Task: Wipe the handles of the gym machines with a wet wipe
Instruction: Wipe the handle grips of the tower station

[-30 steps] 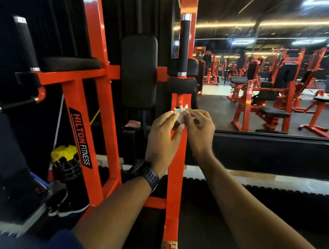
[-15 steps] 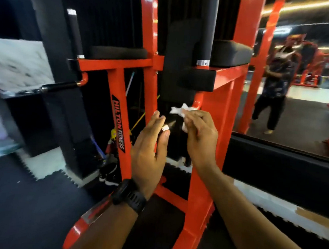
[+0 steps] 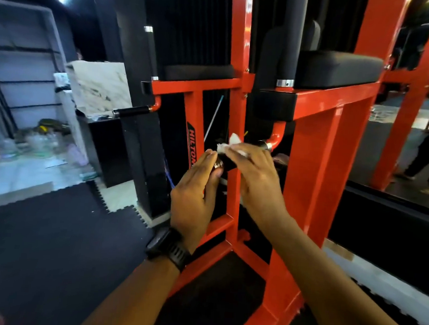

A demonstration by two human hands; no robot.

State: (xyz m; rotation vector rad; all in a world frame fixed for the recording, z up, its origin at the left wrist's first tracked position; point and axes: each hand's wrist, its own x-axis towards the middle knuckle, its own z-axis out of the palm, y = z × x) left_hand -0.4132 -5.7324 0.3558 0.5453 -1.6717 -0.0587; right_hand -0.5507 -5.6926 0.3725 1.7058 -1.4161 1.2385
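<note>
Right grip, clasping the wipe, is now reaching the handle; released left grip is touching its end; we are starting wiping.

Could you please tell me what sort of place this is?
Most likely a gym: an orange machine frame with black pads and grip handles, foam floor mats, and a wall mirror. The right hand holds a wipe on one handle.

On my feed the right hand holds a white wet wipe on the orange machine's black handle, the left hand touching its chrome end with straight fingers.
</note>
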